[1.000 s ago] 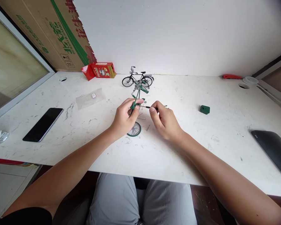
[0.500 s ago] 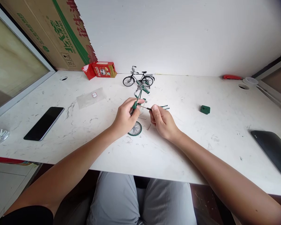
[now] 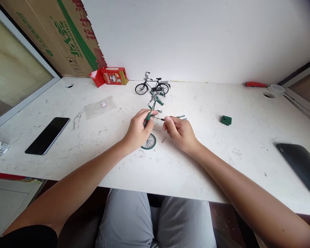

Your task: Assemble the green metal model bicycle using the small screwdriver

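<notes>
Left hand (image 3: 138, 128): pinches green model bicycle frame (image 3: 152, 107). Right hand (image 3: 181, 133): grips thin screwdriver (image 3: 159, 119), shaft toward frame. Green-tyred wheel (image 3: 149, 141) beside left hand; black model bicycle (image 3: 153, 84) stands behind.

On our table (image 3: 248, 155) we see a bicycle wheel (image 3: 149, 141) before a model bicycle (image 3: 155, 89), and a smartphone (image 3: 47, 135) left of both.

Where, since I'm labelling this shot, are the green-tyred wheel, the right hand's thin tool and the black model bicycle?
Green-tyred wheel (image 3: 149, 141), head view: on its spokes.
Thin tool (image 3: 158, 118), head view: on its metal shaft.
Black model bicycle (image 3: 153, 89), head view: on its crank area.
</notes>
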The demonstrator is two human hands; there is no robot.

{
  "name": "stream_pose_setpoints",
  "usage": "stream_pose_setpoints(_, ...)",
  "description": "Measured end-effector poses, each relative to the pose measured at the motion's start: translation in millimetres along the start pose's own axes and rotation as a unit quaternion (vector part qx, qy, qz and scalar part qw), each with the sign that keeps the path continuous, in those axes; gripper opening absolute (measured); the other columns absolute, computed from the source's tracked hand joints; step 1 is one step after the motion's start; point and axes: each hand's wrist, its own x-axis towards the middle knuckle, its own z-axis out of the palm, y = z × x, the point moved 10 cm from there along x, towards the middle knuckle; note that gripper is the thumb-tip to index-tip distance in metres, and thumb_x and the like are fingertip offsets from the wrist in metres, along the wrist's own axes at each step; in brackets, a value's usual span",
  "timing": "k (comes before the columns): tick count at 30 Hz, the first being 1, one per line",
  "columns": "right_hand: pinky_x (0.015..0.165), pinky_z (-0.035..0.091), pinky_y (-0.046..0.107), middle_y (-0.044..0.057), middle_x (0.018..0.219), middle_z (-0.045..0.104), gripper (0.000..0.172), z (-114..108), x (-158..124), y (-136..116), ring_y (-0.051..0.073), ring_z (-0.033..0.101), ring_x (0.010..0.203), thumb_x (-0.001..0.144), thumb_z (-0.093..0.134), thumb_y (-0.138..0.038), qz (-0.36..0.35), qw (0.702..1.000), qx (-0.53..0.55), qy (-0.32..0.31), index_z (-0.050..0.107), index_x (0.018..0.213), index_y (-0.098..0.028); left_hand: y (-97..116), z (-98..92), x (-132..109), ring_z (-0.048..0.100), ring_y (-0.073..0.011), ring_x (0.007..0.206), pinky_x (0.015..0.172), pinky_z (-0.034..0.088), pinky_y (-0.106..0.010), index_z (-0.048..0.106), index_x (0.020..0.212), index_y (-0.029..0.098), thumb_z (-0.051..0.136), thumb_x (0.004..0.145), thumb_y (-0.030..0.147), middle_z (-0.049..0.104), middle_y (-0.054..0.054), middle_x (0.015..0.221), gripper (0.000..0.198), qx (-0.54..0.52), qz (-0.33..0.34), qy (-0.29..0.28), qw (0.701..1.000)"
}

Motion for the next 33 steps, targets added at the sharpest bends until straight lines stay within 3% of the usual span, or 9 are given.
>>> stream_pose_setpoints(4, 0.057, 0.038, 0.032, -0.001, 0.055, 0.048, 0.074, 1.4, -0.6, 5.8, 0.014, 0.046, 0.053, 0.108, 0.032, -0.074, 0.020, 1.000, 0.005, -0.001, 0.059, 0.063, -0.022, -0.4, 3.2, -0.8, 0.070, -0.0220, 0.122, 0.111, 0.056, -0.038, 0.074, 0.123, 0.019, 0.054, 0.106, 0.020, 0.073, -0.011, 0.127, 0.026, -0.010, -0.002, -0.012, 1.000)
stream_pose_setpoints(11, 0.060, 0.041, 0.031, -0.002, 0.068, 0.055, 0.056, 2.1, 0.6, -1.8, 0.015, 0.048, 0.060, 0.110, 0.037, -0.069, -0.024, 1.000, -0.014, -0.004, 0.060, 0.086, -0.024, 2.9, 2.0, -0.4, 0.070, -0.0224, 0.122, 0.108, 0.058, -0.037, 0.073, 0.124, 0.019, 0.053, 0.107, 0.023, 0.073, -0.012, 0.127, 0.027, 0.001, 0.010, -0.008, 1.000)
stream_pose_setpoints(15, 0.058, 0.038, 0.030, -0.004, 0.063, 0.052, 0.056, -1.5, 0.9, -5.7, 0.014, 0.043, 0.056, 0.110, 0.042, -0.068, -0.034, 0.999, -0.030, 0.006, 0.069, 0.091, -0.023, 2.9, 0.5, 0.2, 0.070, -0.0233, 0.123, 0.109, 0.057, -0.039, 0.073, 0.125, 0.020, 0.053, 0.107, 0.022, 0.073, -0.012, 0.129, 0.027, 0.005, 0.006, -0.008, 1.000)
stream_pose_setpoints(20, 0.050, 0.032, 0.029, -0.006, 0.053, 0.042, 0.063, 3.0, 1.4, 4.8, 0.012, 0.035, 0.047, 0.106, 0.045, -0.075, 0.020, 1.000, 0.020, -0.011, 0.069, 0.084, -0.022, 5.8, -0.2, 0.8, 0.070, -0.0231, 0.120, 0.109, 0.056, -0.039, 0.073, 0.126, 0.018, 0.053, 0.106, 0.022, 0.073, -0.012, 0.126, 0.029, 0.014, 0.013, -0.009, 1.000)
stream_pose_setpoints(26, 0.046, 0.035, 0.029, -0.006, 0.052, 0.038, 0.067, 17.3, -1.3, 18.9, 0.012, 0.038, 0.046, 0.102, 0.042, -0.081, 0.105, 0.983, 0.149, -0.032, 0.056, 0.072, -0.023, 12.8, 0.4, 0.5, 0.070, -0.0221, 0.119, 0.105, 0.057, -0.036, 0.073, 0.132, 0.019, 0.052, 0.108, 0.023, 0.071, -0.013, 0.127, 0.033, 0.020, 0.036, -0.012, 0.999)
stream_pose_setpoints(33, 0.066, 0.046, 0.030, 0.000, 0.086, 0.060, 0.041, 2.4, -1.1, 3.3, 0.015, 0.053, 0.071, 0.109, 0.049, -0.065, -0.007, 0.999, 0.036, 0.017, 0.054, 0.105, -0.024, 8.3, 1.1, -0.3, 0.071, -0.0211, 0.114, 0.100, 0.058, -0.034, 0.073, 0.132, 0.019, 0.054, 0.108, 0.027, 0.071, -0.013, 0.126, 0.031, 0.009, 0.029, -0.006, 1.000)
